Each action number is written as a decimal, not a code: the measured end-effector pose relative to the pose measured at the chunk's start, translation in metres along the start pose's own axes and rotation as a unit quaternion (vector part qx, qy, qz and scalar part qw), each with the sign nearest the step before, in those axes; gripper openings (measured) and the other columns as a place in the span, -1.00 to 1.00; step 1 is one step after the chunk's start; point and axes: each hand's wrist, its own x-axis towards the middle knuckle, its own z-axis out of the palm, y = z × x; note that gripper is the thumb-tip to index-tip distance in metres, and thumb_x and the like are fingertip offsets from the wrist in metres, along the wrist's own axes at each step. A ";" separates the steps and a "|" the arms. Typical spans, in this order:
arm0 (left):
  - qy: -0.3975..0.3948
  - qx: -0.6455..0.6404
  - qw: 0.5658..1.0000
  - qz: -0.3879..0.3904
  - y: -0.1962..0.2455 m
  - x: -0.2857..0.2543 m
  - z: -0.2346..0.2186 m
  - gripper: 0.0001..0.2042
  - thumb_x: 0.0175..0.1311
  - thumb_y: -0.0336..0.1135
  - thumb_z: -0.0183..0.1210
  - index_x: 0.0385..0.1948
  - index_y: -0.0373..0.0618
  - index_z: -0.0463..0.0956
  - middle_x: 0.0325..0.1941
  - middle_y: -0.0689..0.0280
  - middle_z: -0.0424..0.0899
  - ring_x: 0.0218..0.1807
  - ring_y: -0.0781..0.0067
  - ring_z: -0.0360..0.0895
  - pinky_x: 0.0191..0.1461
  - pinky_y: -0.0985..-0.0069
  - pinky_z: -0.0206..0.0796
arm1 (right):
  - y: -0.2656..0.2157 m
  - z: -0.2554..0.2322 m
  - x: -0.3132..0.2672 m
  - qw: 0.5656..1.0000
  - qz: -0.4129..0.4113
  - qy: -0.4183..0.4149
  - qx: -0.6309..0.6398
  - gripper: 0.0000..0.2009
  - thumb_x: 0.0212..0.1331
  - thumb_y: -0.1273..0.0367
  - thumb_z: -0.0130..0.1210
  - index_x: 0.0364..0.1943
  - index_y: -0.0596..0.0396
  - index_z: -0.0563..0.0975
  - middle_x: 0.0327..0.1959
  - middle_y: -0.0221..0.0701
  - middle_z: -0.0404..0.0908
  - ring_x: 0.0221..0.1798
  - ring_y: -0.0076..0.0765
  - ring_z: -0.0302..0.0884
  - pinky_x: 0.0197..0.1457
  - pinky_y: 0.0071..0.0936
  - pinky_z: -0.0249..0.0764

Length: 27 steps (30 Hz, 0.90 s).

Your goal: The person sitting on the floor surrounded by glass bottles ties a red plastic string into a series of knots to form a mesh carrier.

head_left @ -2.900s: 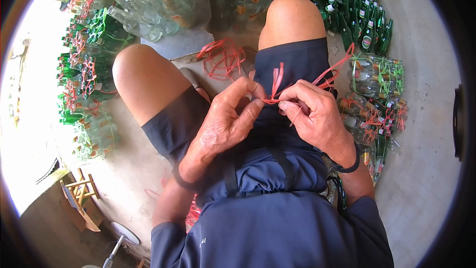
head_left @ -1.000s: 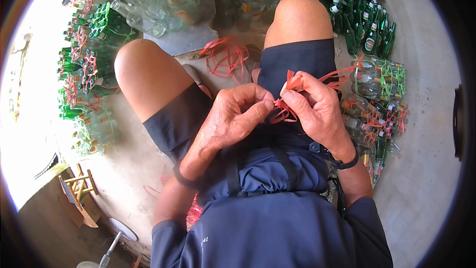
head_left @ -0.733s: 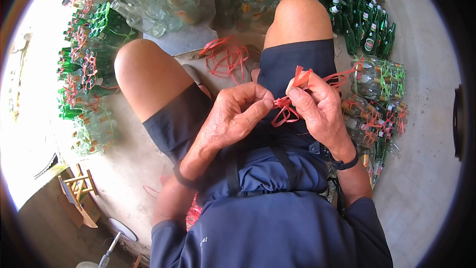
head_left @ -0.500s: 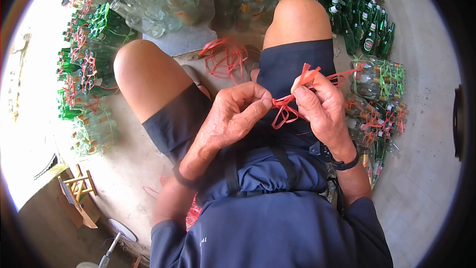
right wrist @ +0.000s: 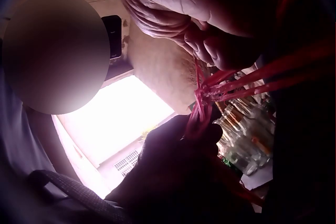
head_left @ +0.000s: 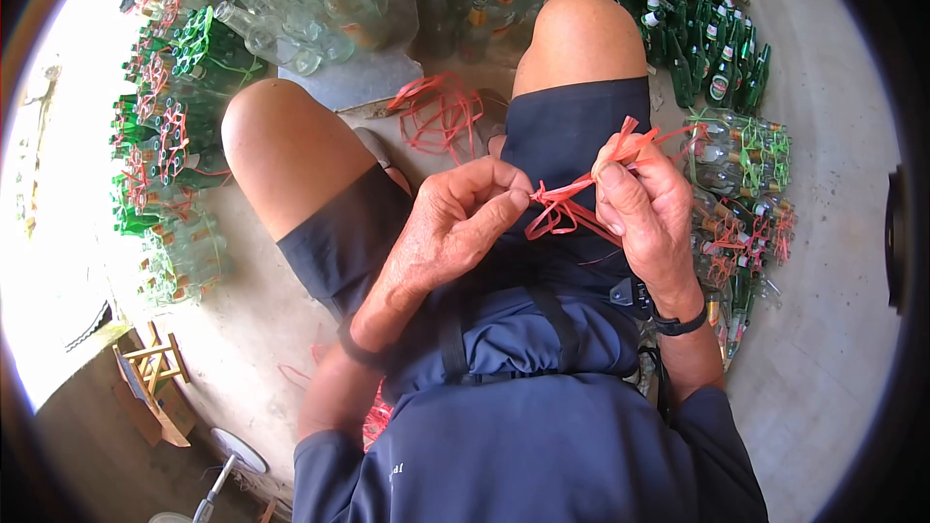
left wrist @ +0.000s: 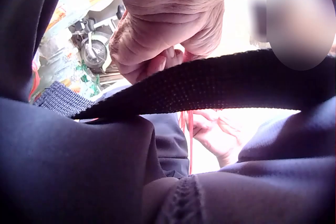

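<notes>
Over the lap in the head view, a length of red plastic string (head_left: pixel 562 201) with a small knot and loose loops runs between the two hands. The left hand (head_left: pixel 455 218) pinches the string by the knot between thumb and forefinger. To its right, the right hand (head_left: pixel 647 208) grips the strands, and their frayed ends stick up above its thumb. The right wrist view shows the knotted red string (right wrist: pixel 203 97) close up, with strands spreading to the right. Red strands (left wrist: pixel 190 140) hang beyond a dark strap in the left wrist view.
A tangle of red string (head_left: pixel 441 116) lies on the floor between the feet. Clear bottles (head_left: pixel 339 0) stand on a grey board ahead. Tied bottle bundles (head_left: pixel 174 145) line the left; more bundles (head_left: pixel 741 150) and loose green bottles (head_left: pixel 722 68) lie right. A fan (head_left: pixel 232 455) stands lower left.
The right hand has moved right and slightly up, drawing its strands away from the knot. The left hand has stayed nearly still. The stretch of string between the hands is longer.
</notes>
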 end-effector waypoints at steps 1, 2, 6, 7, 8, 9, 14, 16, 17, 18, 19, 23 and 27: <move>0.000 0.000 1.000 0.000 -0.001 0.000 0.000 -0.87 0.52 -0.37 0.17 -0.15 -0.25 0.60 -0.38 0.56 0.54 -0.35 0.84 0.35 -0.29 0.74 0.20 | 0.000 -0.001 0.000 1.000 0.003 -0.003 -0.007 -0.89 0.51 0.38 0.10 -0.16 0.12 0.55 -0.51 -0.71 0.30 -0.53 -0.82 0.10 -0.50 -0.69 0.04; 0.005 -0.003 1.000 0.009 -0.001 0.001 0.001 -0.88 0.52 -0.38 0.17 -0.15 -0.25 0.60 -0.37 0.56 0.54 -0.35 0.85 0.36 -0.29 0.75 0.21 | 0.000 -0.002 -0.001 1.000 0.007 -0.006 -0.015 -0.89 0.51 0.38 0.10 -0.17 0.13 0.55 -0.52 -0.71 0.30 -0.53 -0.82 0.09 -0.50 -0.69 0.03; 0.011 -0.011 1.000 0.017 -0.001 0.001 0.001 -0.88 0.51 -0.39 0.18 -0.14 -0.25 0.60 -0.37 0.56 0.56 -0.33 0.85 0.39 -0.27 0.75 0.24 | -0.001 -0.002 0.000 0.999 0.010 -0.010 -0.039 -0.91 0.49 0.40 0.11 -0.16 0.13 0.56 -0.47 -0.67 0.37 -0.49 -0.82 0.18 -0.44 -0.71 0.13; 0.011 -0.011 1.000 0.017 0.000 0.001 0.000 -0.88 0.51 -0.39 0.18 -0.14 -0.25 0.60 -0.37 0.56 0.56 -0.33 0.85 0.39 -0.27 0.75 0.24 | -0.002 -0.002 0.001 0.998 -0.005 -0.009 -0.061 -0.91 0.49 0.41 0.11 -0.16 0.14 0.56 -0.44 -0.64 0.42 -0.44 -0.81 0.24 -0.39 -0.72 0.19; 0.006 0.002 1.000 -0.001 0.000 0.000 -0.001 -0.86 0.51 -0.37 0.19 -0.14 -0.26 0.60 -0.34 0.52 0.60 -0.30 0.81 0.42 -0.22 0.72 0.28 | -0.002 -0.002 0.002 0.996 -0.019 -0.007 -0.083 -0.92 0.48 0.43 0.12 -0.16 0.15 0.56 -0.40 -0.62 0.46 -0.40 -0.80 0.30 -0.34 -0.72 0.25; 0.001 0.014 1.000 -0.019 0.001 -0.001 -0.002 -0.85 0.50 -0.35 0.20 -0.15 -0.27 0.61 -0.30 0.48 0.64 -0.27 0.76 0.44 -0.17 0.68 0.31 | -0.003 -0.002 0.002 0.996 -0.019 -0.008 -0.083 -0.92 0.48 0.43 0.12 -0.16 0.15 0.56 -0.40 -0.62 0.46 -0.40 -0.80 0.30 -0.34 -0.72 0.25; 0.017 0.039 0.999 -0.013 0.003 -0.001 0.000 -0.84 0.49 -0.34 0.21 -0.19 -0.28 0.63 -0.32 0.46 0.66 -0.29 0.74 0.46 -0.18 0.67 0.33 | 0.006 0.002 0.003 0.994 -0.058 0.010 -0.091 -0.84 0.38 0.55 0.16 -0.01 0.19 0.55 -0.27 -0.54 0.54 -0.34 -0.74 0.37 -0.29 -0.69 0.34; 0.024 0.055 0.998 -0.008 0.003 -0.001 0.001 -0.83 0.49 -0.34 0.21 -0.21 -0.28 0.64 -0.33 0.46 0.66 -0.30 0.74 0.47 -0.19 0.66 0.34 | 0.007 0.002 0.003 0.981 -0.097 0.050 -0.158 -0.77 0.33 0.58 0.18 0.03 0.19 0.54 -0.22 -0.50 0.54 -0.36 -0.72 0.36 -0.31 -0.69 0.34; 0.027 0.052 0.998 -0.016 0.003 -0.001 0.001 -0.83 0.48 -0.34 0.21 -0.22 -0.28 0.64 -0.35 0.46 0.66 -0.31 0.74 0.47 -0.21 0.66 0.34 | 0.007 0.003 0.003 0.961 -0.136 0.089 -0.224 -0.71 0.27 0.61 0.20 0.07 0.19 0.53 -0.18 -0.45 0.54 -0.37 -0.70 0.36 -0.32 -0.69 0.34; 0.029 0.048 0.998 -0.023 0.004 -0.001 0.001 -0.82 0.48 -0.34 0.21 -0.23 -0.29 0.64 -0.36 0.46 0.66 -0.32 0.74 0.47 -0.22 0.65 0.35 | 0.008 -0.001 0.004 0.937 -0.186 0.113 -0.274 -0.64 0.20 0.63 0.23 0.09 0.19 0.52 -0.14 -0.40 0.52 -0.40 -0.66 0.32 -0.35 -0.67 0.34; 0.030 0.048 0.998 -0.023 0.003 0.000 0.000 -0.82 0.48 -0.34 0.21 -0.23 -0.29 0.64 -0.36 0.46 0.66 -0.32 0.74 0.47 -0.22 0.65 0.35 | 0.002 -0.001 0.002 0.935 -0.203 0.135 -0.259 -0.63 0.17 0.66 0.24 0.08 0.19 0.53 -0.15 -0.41 0.51 -0.40 -0.65 0.31 -0.35 -0.65 0.34; 0.031 0.031 0.999 -0.031 0.000 0.001 0.000 -0.82 0.48 -0.33 0.21 -0.22 -0.29 0.65 -0.39 0.46 0.64 -0.34 0.73 0.47 -0.23 0.65 0.35 | -0.025 -0.004 -0.010 0.869 -0.294 0.108 -0.384 -0.77 0.06 0.64 0.34 -0.20 0.16 0.62 -0.36 -0.39 0.56 -0.45 -0.43 0.45 -0.41 -0.47 0.40; 0.038 0.020 0.999 -0.031 0.003 0.002 0.005 -0.81 0.48 -0.32 0.21 -0.22 -0.28 0.65 -0.41 0.46 0.63 -0.35 0.73 0.47 -0.24 0.65 0.35 | -0.016 0.016 -0.009 0.875 -0.296 -0.035 -0.382 -0.73 -0.11 0.59 0.44 -0.29 0.14 0.62 -0.39 -0.33 0.58 -0.41 -0.18 0.64 -0.36 -0.30 0.56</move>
